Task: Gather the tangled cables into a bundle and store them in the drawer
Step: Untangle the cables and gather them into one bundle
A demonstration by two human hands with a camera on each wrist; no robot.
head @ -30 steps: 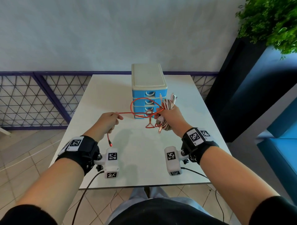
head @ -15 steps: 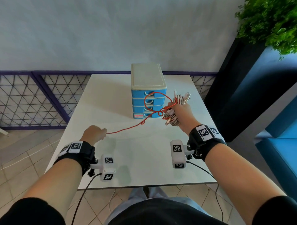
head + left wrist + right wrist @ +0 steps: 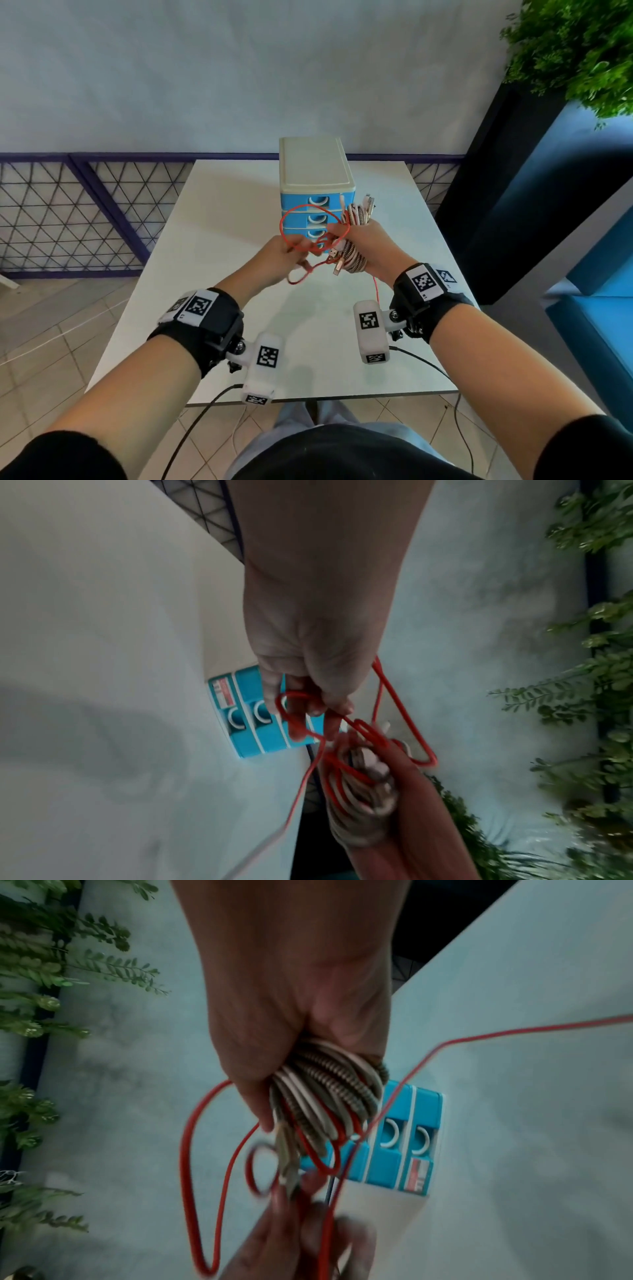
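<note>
My right hand [image 3: 346,236] grips a coiled bundle of braided and white cables [image 3: 354,255] in the air, in front of the drawer unit [image 3: 315,171]. The unit has a cream top and several blue drawers, all closed. My left hand [image 3: 293,251] sits close beside the right and pinches the thin red cable [image 3: 298,213]. That cable makes a wide loop before the drawers and a small loop hangs below my fingers. In the right wrist view the bundle [image 3: 325,1091] fills my fist and the red cable [image 3: 192,1150] droops from it. The left wrist view shows my left fingers [image 3: 308,710] curled on the red cable [image 3: 400,710].
The white table [image 3: 205,240] carries only the drawer unit at its far middle. A purple lattice railing [image 3: 85,212] runs behind on the left. A dark planter with green foliage [image 3: 575,51] and a blue seat [image 3: 599,308] stand to the right.
My left hand has come up and to the right from the table's left side to meet the right hand. The stretched red cable has slackened into loops. The right hand shifted slightly left.
</note>
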